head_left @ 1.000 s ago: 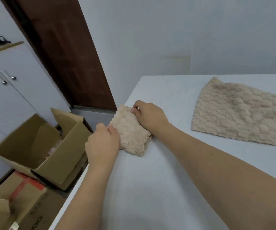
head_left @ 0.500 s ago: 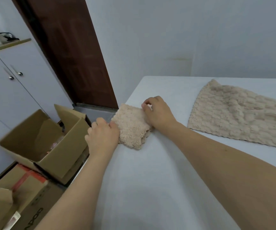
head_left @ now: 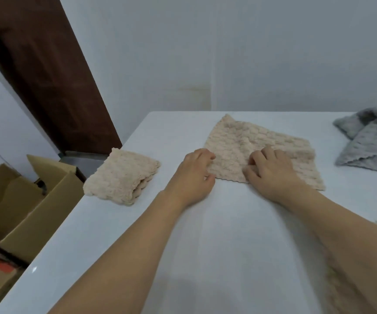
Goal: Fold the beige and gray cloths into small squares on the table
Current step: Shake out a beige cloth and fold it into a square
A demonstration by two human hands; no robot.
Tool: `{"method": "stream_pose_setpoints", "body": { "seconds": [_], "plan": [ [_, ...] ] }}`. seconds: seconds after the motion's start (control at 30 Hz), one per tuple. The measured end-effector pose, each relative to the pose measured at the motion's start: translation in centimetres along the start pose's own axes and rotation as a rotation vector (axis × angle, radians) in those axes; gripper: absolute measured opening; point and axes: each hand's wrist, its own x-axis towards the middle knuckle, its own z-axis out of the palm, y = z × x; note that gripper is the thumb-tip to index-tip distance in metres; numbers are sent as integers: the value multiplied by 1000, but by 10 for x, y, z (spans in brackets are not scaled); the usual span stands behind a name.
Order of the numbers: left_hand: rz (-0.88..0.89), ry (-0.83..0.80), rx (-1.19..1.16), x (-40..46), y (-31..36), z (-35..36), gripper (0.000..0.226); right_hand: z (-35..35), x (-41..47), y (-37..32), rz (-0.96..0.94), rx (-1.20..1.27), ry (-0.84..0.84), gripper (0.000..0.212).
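One folded beige waffle-knit square (head_left: 121,176) sits at the white table's (head_left: 217,257) left edge. My left hand (head_left: 193,175) and right hand (head_left: 271,172) pinch the flat beige textured cloth's (head_left: 257,146) near edge; I judge the first fold comes next. Crumpled gray cloth (head_left: 370,143) waits far right.

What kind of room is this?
Probably a storage or utility room in a home: a white table against a plain wall, open cardboard boxes on the floor, and a brown door beside white cabinets.

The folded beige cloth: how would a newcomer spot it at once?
Start at the white table and go to its left edge, beside the open cardboard box. The folded beige cloth lies there untouched, a thick small square, unlike the flat beige cloth under both hands.
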Motion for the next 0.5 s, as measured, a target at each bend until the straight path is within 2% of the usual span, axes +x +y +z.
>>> {"method": "stream_pose_setpoints", "body": {
  "seconds": [0.07,0.2,0.3,0.4,0.5],
  "plan": [
    [-65,15,70,8,-1,11,38,1,-2,4,-12,49,-22,33],
    [-54,36,129,11,-3,19,32,0,0,8,-50,92,-39,43],
    [-42,135,242,9,-3,21,21,0,-4,12,-100,119,-34,54],
    [-63,224,337,10,0,21,15,-1,-2,12,-130,139,-36,57],
    [-119,232,361,9,2,22,15,3,-1,12,-149,119,-13,58]
  ]
}}
